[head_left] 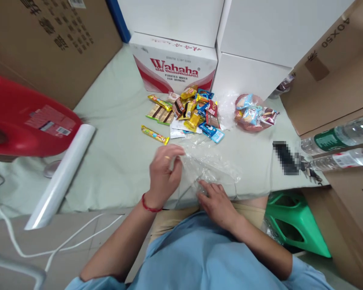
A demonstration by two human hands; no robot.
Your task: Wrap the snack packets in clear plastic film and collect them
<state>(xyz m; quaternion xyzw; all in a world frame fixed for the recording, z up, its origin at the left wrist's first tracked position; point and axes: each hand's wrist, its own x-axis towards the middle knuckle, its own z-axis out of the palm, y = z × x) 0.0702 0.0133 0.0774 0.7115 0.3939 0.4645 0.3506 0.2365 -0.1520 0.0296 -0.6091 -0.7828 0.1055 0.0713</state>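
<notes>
My left hand, with a red string at the wrist, pinches one edge of a clear plastic bag lying on the pale green cloth. The fingers of my right hand are curled on the bag's near edge, close to the table's front. Beyond the bag lies a heap of small wrapped snacks, and a single yellow snack bar lies apart on the left. A filled clear bag of snacks sits to the right.
A roll of clear film lies at the left beside a red plastic stool. A Wahaha carton and white boxes stand behind. Two water bottles lie at the right among brown cartons. A green stool stands below right.
</notes>
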